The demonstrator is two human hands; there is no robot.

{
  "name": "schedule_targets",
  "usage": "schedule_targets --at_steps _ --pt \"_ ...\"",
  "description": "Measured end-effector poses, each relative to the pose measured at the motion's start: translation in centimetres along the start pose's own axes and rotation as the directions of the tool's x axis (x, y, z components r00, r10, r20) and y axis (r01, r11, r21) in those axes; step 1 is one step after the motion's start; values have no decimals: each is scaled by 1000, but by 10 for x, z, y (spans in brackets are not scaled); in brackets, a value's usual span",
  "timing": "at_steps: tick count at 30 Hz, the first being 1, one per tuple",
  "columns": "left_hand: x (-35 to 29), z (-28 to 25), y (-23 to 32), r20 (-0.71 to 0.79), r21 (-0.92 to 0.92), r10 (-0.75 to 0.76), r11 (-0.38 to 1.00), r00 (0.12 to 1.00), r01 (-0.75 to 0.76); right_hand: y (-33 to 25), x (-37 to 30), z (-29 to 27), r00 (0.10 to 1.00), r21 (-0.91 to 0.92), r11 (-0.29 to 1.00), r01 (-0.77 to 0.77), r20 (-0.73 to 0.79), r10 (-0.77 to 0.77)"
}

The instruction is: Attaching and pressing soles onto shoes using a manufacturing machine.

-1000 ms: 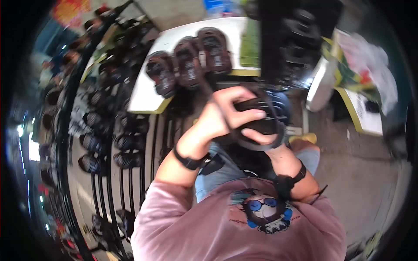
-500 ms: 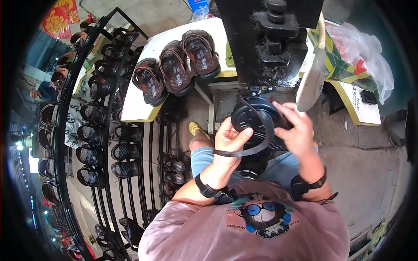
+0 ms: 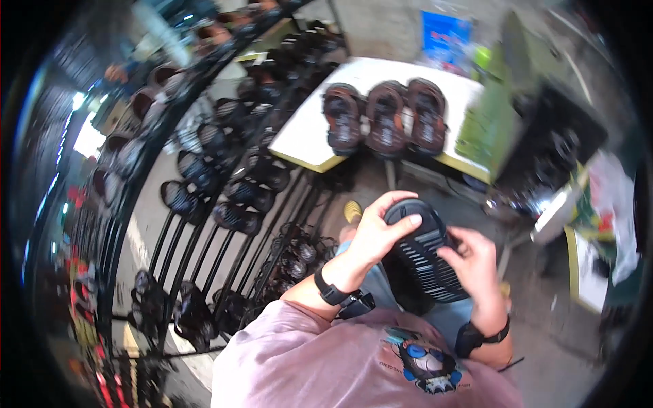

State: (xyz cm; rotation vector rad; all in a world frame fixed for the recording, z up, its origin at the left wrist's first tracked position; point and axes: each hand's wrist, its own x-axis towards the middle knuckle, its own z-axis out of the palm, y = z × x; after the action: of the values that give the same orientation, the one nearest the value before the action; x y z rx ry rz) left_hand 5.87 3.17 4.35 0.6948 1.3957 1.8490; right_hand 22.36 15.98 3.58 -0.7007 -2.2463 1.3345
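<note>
A black sandal point(image 3: 435, 262) is held above my lap, its ribbed sole turned up toward me. My left hand point(image 3: 382, 230) grips one rounded end, thumb pressed on the sole and fingers behind it. At the opposite side, my right hand point(image 3: 476, 262) has its thumb and bent fingers closed on the sandal's edge. The sandal's upper is hidden beneath the sole. Beyond my hands, three dark brown sandals point(image 3: 386, 122) stand side by side on a white table point(image 3: 306, 139).
A tall black rack point(image 3: 146, 183) with rows of sandals fills the left side. To the right stands a dark machine point(image 3: 551, 146), blurred, with a clear plastic bag point(image 3: 612, 211) beyond it. A blue packet point(image 3: 445, 34) lies past the table.
My view has swung left, shifting table and machine to the right. The sandal has come away from the machine and now shows its sole; the dark strip around it is out of sight.
</note>
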Motion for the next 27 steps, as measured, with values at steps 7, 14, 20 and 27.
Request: schedule_targets --at_steps 7,14,20,27 --pt "-22 -82 71 -44 714 909 319 415 -623 29 5 38 991 104 991 88 87 -97" --pt "81 -230 17 -163 873 602 457 782 -170 -9 22 69 978 132 986 100 169 -122" --pt "119 -176 16 -222 945 250 -183 942 271 2 24 56 978 75 993 93 181 -105" --pt "138 -150 -25 98 995 602 -37 792 -96 -5 26 55 979 117 990 73 183 -94"
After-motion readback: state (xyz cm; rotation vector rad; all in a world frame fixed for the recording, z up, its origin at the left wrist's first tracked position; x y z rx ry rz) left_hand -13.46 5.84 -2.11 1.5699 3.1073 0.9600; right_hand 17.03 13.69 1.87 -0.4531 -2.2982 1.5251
